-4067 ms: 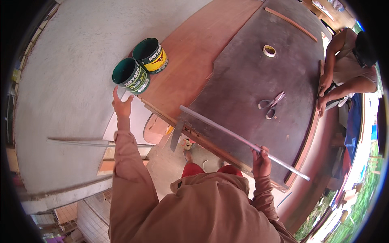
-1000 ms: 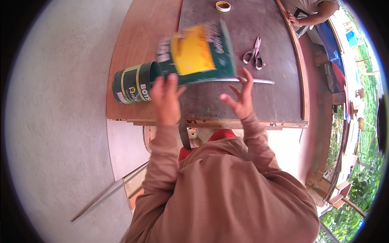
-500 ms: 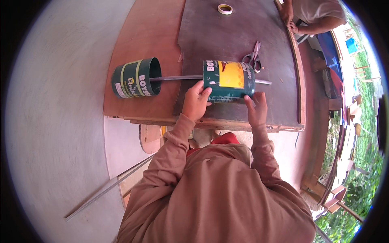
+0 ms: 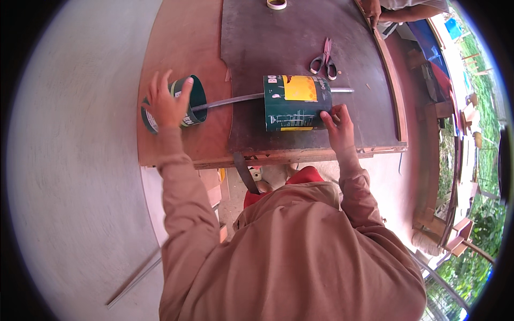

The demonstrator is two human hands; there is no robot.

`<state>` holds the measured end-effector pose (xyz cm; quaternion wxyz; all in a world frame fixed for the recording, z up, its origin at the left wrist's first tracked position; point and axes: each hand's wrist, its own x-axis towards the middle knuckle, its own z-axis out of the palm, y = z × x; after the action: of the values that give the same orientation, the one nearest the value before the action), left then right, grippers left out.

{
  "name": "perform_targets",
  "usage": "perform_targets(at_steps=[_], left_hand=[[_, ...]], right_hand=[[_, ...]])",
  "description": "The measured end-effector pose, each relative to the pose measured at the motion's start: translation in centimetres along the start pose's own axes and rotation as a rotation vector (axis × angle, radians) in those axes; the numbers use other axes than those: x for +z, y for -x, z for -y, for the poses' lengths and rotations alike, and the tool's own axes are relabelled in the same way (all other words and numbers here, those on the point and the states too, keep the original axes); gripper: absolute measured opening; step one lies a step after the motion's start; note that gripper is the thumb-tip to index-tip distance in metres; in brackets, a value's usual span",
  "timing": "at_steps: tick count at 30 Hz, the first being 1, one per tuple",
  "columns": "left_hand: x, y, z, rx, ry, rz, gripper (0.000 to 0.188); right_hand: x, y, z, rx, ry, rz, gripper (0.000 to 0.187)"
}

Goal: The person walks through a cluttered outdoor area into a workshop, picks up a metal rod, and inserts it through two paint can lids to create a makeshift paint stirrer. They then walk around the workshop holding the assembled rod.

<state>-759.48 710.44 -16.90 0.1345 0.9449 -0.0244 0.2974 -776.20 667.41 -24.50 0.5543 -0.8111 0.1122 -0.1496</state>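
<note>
Two dark green paint cans lie on their sides with a grey metal rod point(image 4: 227, 100) running between them. Over the left can point(image 4: 198, 96) is my left hand point(image 4: 167, 104), fingers spread and thumb near the can's open rim; whether it presses on the can is hard to tell. My right hand point(image 4: 340, 127) pinches the right end of the other can point(image 4: 292, 104), which has a yellow label patch. The rod's far end sticks out past that can on the right. Scissors point(image 4: 324, 60) with dark handles lie just beyond it.
A tape roll point(image 4: 277, 4) sits at the far side of the dark board point(image 4: 289, 43) on the wooden table. A wooden strip point(image 4: 386, 69) edges the right side, where another person's hand point(image 4: 371, 12) rests. A long metal bar point(image 4: 134, 283) leans at lower left.
My left hand has left the right can and reached over to the left one. The right can has turned slightly, while my right hand stays at its right end.
</note>
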Motion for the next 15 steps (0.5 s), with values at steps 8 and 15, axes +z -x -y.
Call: perform_targets(at_steps=[8,15], left_hand=[[0.1,4.4,1.6,-0.074,-0.236,0.532,0.065],[-1.8,4.5,4.0,0.011,-0.215,0.416,0.075]], right_hand=[[0.3,-0.1,0.1,0.053,0.042,-0.007,0.035],[0.3,-1.0,-0.5,0.101,-0.068,0.059,0.036]])
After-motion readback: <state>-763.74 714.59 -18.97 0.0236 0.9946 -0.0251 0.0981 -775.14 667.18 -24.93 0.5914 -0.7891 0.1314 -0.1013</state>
